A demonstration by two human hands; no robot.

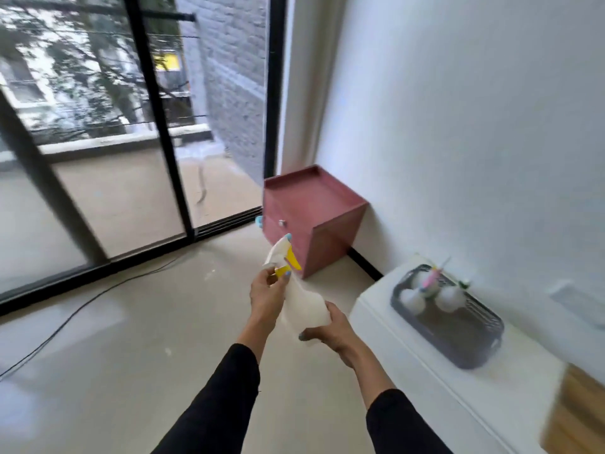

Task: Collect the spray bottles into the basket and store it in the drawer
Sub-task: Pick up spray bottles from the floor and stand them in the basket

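Both hands are clamped on one translucent white plastic spray bottle with a yellow trigger [302,301], held in the air over the floor near the middle of the view. The left hand [266,294] pinches the neck just under the white spray head, fingers curled round the yellow collar, one painted nail resting on it. The right hand [327,329] cups the bottle's base from the 4 o'clock side, thumb across the bottom. The bottle is tilted, its nozzle pointing toward 11 o'clock. Both forearms wear black sleeves [222,398] that enter from 6 o'clock.

At 3 o'clock from the hands, well apart from them, a dark grey slatted plastic basket [471,339] sits on a white cabinet top [425,365] against the wall. Inside its far end stand more white spray bottles [448,298]; they are blurred, and one shows a pink part. A wood-coloured panel [576,411] shows at the cabinet's near end, around 4 o'clock.

At 12 o'clock from the hands, in the room's corner, stands a dusty-pink wooden cabinet with a raised rim and a small knob on its front [314,204]. A small light-blue object [259,220], too small to identify, lies beside its left foot. A black-framed glass sliding door [154,109] fills the 10 o'clock region, and a thin black cable [82,309] crosses the pale beige floor [147,339] at 9 o'clock.
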